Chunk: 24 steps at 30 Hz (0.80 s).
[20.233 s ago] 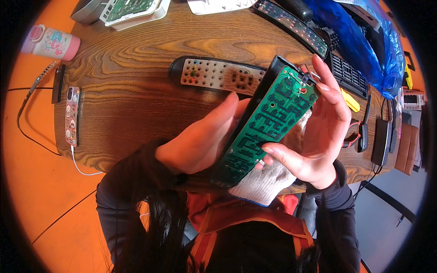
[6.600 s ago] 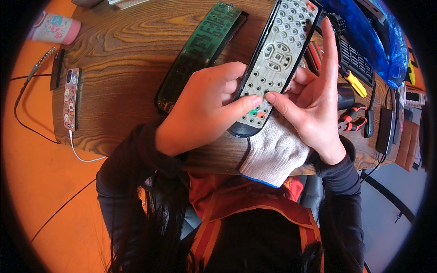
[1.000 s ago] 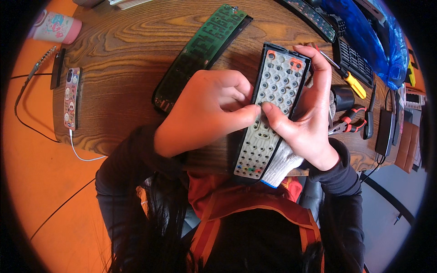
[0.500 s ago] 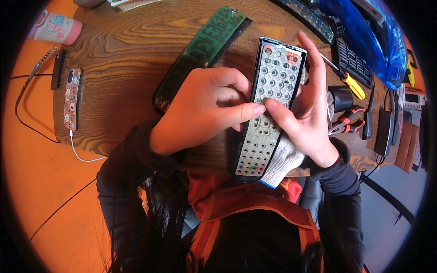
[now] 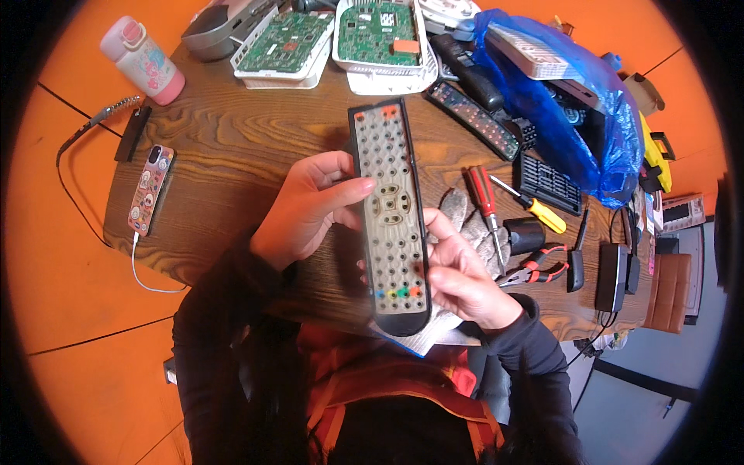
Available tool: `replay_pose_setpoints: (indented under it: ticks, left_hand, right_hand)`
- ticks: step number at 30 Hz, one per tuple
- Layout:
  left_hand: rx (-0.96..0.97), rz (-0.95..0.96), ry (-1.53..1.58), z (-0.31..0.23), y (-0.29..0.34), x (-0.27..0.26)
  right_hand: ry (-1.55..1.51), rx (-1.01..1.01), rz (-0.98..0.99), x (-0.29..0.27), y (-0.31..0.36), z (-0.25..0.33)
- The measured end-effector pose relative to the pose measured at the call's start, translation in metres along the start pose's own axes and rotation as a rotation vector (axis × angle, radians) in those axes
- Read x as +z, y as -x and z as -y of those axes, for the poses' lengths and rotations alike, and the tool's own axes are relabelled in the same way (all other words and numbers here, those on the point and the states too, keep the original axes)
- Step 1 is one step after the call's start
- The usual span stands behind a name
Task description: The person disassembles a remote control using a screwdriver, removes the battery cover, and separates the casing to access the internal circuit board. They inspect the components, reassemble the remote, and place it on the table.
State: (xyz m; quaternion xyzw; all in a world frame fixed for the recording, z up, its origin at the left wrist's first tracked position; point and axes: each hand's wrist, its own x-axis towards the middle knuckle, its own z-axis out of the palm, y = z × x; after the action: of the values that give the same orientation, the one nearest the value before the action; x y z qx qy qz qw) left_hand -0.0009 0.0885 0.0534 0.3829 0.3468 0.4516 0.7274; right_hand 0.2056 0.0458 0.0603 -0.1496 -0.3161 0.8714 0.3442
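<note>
At far left, a bottle [image 5: 151, 68] stands by the rim of the table [image 5: 232, 116]. Nearer, a phone [image 5: 151, 190] lies close to the left edge, its white cable [image 5: 133, 260] running near; your left sleeve [image 5: 221, 294], if it snags that cable, could drag the phone off. Between phone and left hand [image 5: 306, 205] the table gives you room to move sideways. Two circuit boards [image 5: 283, 40] lie on the far side, well apart from your fingers.

Your left hand pinches the left side of the remote [image 5: 390, 225], thumb on the front, fingers curled behind. The remote is raised at centre, a pale keypad [image 5: 395, 260] in a black shell, its near end by the table's near edge. A loosened grip could let it fall past that edge; sideways thumb pressure could lift the keypad, judged soft.

Your right hand [image 5: 469, 283] grips the right side at the near end; its hidden fingers cannot be told. Close to its right are a glove [image 5: 457, 209], a red screwdriver [image 5: 482, 192], pliers [image 5: 552, 267] and a yellow screwdriver [image 5: 550, 218]; a wrist swung right could knock these. A blue bag [image 5: 620, 147] limits far-right movement.
</note>
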Motion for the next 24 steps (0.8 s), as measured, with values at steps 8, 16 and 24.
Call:
replay_pose_setpoints:
  ticks: [8, 16, 24]
  left_hand:
    - [0.129, -0.004, -0.234, -0.011, 0.011, 0.014]
    - [0.469, -0.302, -0.932, -0.022, 0.019, -0.019]
    - [0.411, -0.237, -1.596, 0.005, 0.013, -0.018]
  right_hand:
    - [-0.187, -0.113, 0.088, 0.007, 0.008, -0.001]
    - [0.337, -0.238, -0.327, -0.024, 0.014, 0.03]
    - [0.692, 0.184, -0.266, -0.032, 0.048, 0.047]
